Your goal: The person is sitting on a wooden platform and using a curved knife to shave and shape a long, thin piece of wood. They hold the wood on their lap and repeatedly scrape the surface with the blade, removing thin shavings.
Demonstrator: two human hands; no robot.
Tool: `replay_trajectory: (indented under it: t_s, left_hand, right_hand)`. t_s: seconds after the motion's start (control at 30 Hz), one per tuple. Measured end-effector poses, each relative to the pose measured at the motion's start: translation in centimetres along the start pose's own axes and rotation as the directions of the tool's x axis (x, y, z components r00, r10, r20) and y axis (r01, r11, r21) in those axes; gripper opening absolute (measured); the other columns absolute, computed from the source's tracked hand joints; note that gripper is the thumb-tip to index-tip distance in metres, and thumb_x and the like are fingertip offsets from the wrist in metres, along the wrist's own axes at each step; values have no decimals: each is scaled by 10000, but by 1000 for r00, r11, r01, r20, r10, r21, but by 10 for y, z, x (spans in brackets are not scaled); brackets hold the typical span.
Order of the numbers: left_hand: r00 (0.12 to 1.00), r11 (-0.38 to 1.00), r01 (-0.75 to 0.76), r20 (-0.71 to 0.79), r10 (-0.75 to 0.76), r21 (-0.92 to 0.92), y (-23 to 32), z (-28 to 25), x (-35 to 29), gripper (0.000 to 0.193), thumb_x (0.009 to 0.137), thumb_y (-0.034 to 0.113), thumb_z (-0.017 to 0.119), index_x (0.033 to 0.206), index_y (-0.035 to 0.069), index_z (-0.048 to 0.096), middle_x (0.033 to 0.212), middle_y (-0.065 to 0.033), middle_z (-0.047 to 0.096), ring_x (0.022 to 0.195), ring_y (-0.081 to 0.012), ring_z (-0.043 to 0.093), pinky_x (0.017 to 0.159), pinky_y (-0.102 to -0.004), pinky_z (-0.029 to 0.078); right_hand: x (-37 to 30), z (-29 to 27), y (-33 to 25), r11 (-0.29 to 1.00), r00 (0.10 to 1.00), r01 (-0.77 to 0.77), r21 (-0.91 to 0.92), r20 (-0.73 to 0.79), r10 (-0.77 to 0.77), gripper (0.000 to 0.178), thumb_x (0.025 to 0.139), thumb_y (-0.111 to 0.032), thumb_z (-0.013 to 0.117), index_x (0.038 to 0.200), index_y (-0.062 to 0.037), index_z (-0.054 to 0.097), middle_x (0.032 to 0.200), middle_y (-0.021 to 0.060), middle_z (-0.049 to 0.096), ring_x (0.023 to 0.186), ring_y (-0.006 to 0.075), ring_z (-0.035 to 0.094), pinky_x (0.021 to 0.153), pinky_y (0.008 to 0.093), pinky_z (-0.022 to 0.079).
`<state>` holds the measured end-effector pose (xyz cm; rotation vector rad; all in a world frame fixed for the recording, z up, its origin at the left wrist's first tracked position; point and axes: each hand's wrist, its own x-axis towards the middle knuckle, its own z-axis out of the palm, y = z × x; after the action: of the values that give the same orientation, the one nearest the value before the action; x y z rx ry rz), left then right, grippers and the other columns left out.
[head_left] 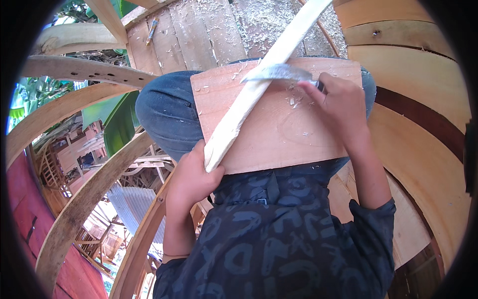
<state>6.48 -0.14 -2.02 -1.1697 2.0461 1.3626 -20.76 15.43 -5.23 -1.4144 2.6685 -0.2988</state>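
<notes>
A long, pale peeled wooden pole (288,46) slants from my lap up past the far edge of the view. My left hand (191,175) is closed round its near end. In my right hand (343,102) is a knife (279,73) with a curved metal blade, which lies across the pole; the fist hides most of its handle. Beneath both, a flat wooden board (284,132) rests over my thighs, with a few shavings scattered on it.
Shavings (269,25) cover the plank floor (177,40) ahead, where a small marker-like stick (152,31) lies. Curved wooden ribs (94,199) rise on my left with gaps between them. Broad planking (413,74) walls the right side.
</notes>
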Motion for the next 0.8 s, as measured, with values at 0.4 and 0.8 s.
replay_trajectory:
  t_s: [0.4,0.8]
  left_hand:
    - [995,989,44,-91,-31,142,14,7,-2,383,705,189,633,987,-56,547,843,-320,642,851,-500,626,771,-519,497]
    - [998,995,22,-64,-16,98,14,5,0,443,712,188,633,1084,-31,532,857,-309,651,861,-491,632,777,-528,494]
  right_hand:
    - [-11,-5,-11,997,994,45,59,102,-51,594,849,-617,619,646,-59,621,547,139,582,529,324,616,495,400,482]
    - [-23,-6,-4,992,992,109,56,59,-112,587,819,-608,662,603,-72,560,516,95,549,467,276,582,448,371,447]
